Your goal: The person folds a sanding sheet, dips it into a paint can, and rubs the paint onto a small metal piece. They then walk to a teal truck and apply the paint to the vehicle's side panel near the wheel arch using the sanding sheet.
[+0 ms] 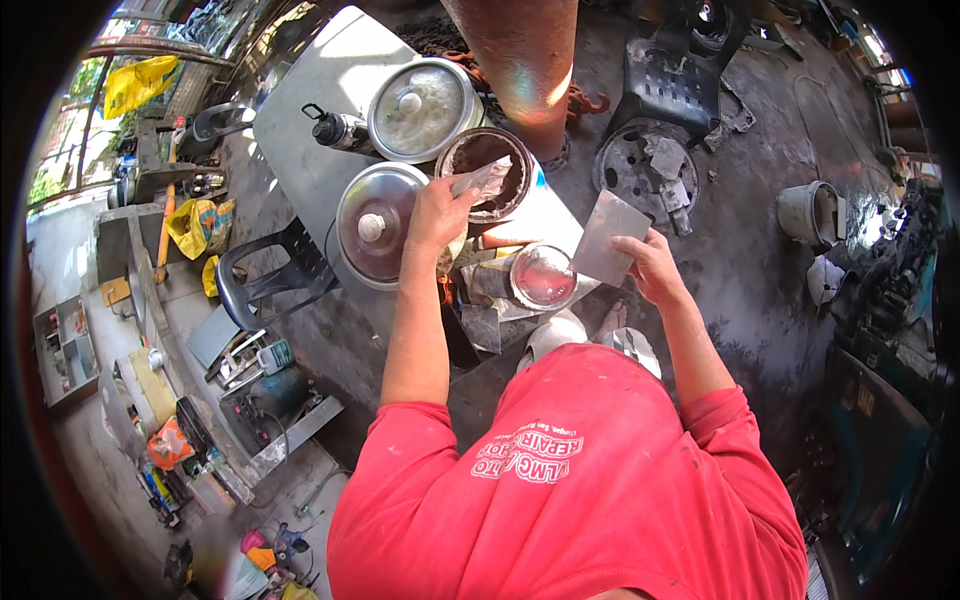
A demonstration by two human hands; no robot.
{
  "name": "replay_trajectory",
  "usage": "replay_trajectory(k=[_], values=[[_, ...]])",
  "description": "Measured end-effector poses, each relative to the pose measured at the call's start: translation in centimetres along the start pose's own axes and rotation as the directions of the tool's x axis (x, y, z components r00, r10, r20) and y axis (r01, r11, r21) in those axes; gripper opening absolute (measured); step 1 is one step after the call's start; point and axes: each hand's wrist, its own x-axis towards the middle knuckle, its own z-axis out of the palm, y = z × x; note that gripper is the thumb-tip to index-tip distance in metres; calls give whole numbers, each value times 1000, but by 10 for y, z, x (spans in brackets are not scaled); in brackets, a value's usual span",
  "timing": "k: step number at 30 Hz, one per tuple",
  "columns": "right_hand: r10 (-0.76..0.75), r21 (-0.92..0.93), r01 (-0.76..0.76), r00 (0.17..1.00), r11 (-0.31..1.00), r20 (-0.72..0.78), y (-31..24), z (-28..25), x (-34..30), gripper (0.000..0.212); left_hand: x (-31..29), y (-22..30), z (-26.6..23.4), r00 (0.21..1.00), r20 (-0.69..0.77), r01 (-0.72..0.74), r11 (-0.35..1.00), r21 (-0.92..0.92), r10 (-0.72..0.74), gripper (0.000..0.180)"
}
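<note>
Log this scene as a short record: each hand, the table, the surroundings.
Left hand: holds a smeared pale piece at the mouth of an open brown-lined can
Right hand: grips a flat grey sheet by its edge
Table: far lidded container, near lidded container, black-capped bottle
Between the hands, closer to the body: round container with reddish top
Left of table: dark chair

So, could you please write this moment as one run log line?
left hand: holds smeared greyish piece over open can | right hand: holds flat grey sheet | nearby: lidded pot
</note>
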Motion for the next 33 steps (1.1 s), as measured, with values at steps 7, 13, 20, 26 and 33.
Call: replay_trajectory(k=[7,13,20,26,33], values=[[130,162,-93,963,982,-235,-1,-23,-15,17,-4,18,6,989,44,-146,988,45,144,35],[109,438,-81,993,895,-39,-24,-19,-33,14,-37,49,-18,985,72,-137,970,-198,154,36],[-84,413,23,988,910,130,-75,4,-63,18,-118,119,-41,924,-243,-332,935,-123,296,34],[-188,611,-55,926,790,326,-121,-16,-138,40,-212,218,8,726,-373,-652,751,-105,578,37],[-428,825,-29,844,564,323,-144,-85,-235,56,-285,317,140,303,-201,-952,303,-29,932,57]])
